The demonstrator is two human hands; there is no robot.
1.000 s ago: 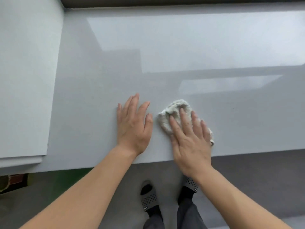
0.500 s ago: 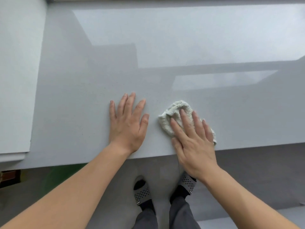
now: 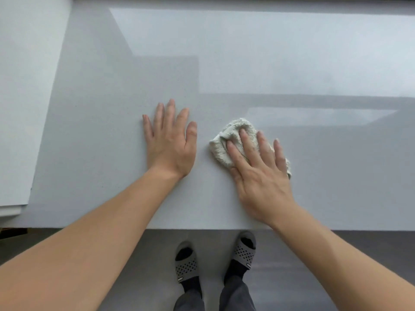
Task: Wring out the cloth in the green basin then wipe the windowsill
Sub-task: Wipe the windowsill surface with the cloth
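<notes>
A crumpled off-white cloth [image 3: 226, 140] lies on the wide grey windowsill [image 3: 314, 153]. My right hand [image 3: 258, 167] presses flat on top of it, fingers spread over the cloth, which sticks out past the fingertips and at the right of the hand. My left hand [image 3: 169, 140] rests flat and open on the sill just left of the cloth, holding nothing and not touching it. The green basin is out of view.
A white wall panel [image 3: 24, 97] bounds the sill on the left. The window frame runs along the far edge at the top. The sill's front edge [image 3: 359, 229] crosses the lower frame; below it are the grey floor and my feet in grey slippers [image 3: 186, 263].
Both hands and the cloth have slid farther from the front edge onto the sill. The green basin, earlier glimpsed under the sill at lower left, has left the view.
</notes>
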